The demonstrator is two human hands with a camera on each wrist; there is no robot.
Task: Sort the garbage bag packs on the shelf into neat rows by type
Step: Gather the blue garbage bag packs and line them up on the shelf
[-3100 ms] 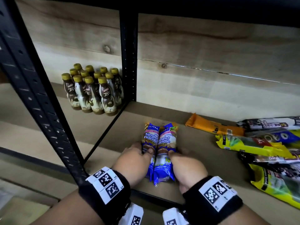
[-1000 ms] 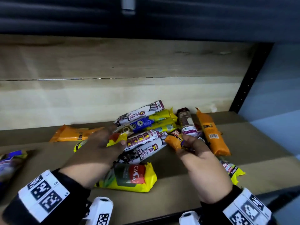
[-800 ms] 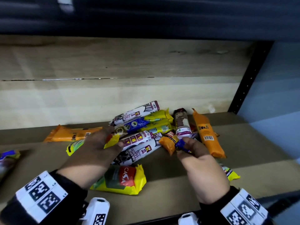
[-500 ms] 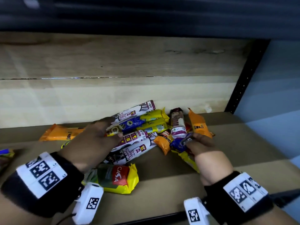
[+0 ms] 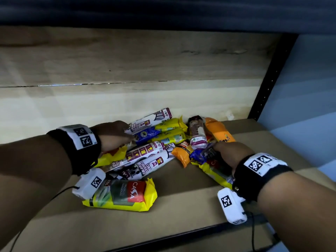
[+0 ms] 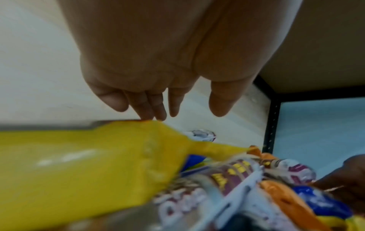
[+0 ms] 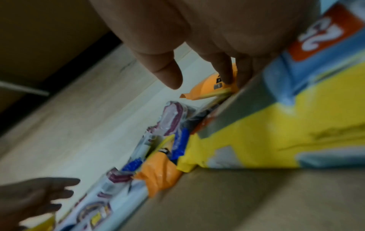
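glossy plastic packs (image 5: 145,162), matt wooden shelf (image 5: 181,206)

The brown shelf (image 5: 181,206) carries a loose heap of garbage bag packs (image 5: 156,142), a yellow pack (image 5: 125,195) lying apart at its front, and what seems another yellow pack (image 5: 212,171) at right.

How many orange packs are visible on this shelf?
2. The long orange pack lies at the pile's back right, near the wall. The smaller orange pack sits at the pile's middle front. More may be hidden under other packs or the arms.
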